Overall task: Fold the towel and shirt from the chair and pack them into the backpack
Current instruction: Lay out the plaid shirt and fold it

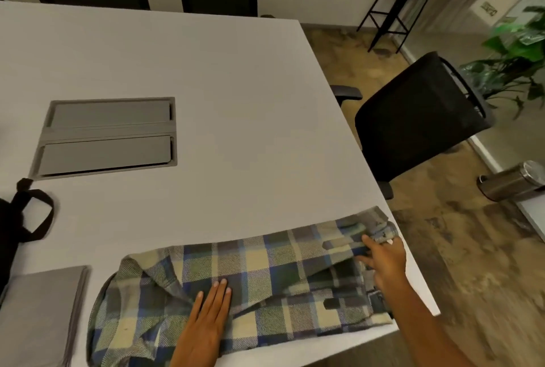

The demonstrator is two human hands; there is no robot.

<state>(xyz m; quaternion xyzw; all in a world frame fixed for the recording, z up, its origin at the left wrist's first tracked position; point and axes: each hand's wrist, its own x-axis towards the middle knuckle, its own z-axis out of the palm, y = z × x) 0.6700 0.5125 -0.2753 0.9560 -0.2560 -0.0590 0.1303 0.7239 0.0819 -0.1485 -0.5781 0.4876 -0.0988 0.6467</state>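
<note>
White table [206, 72]; plaid shirt [265, 266] runs left-right; right hand [383, 257] pinches its right end; left hand [206, 316], fingers straight, presses mid-shirt.

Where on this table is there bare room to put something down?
The table is bare beyond the shirt, between the grey hatch and the right edge, and along the far side. The near edge is crowded: shirt, folded towel, backpack.
</note>
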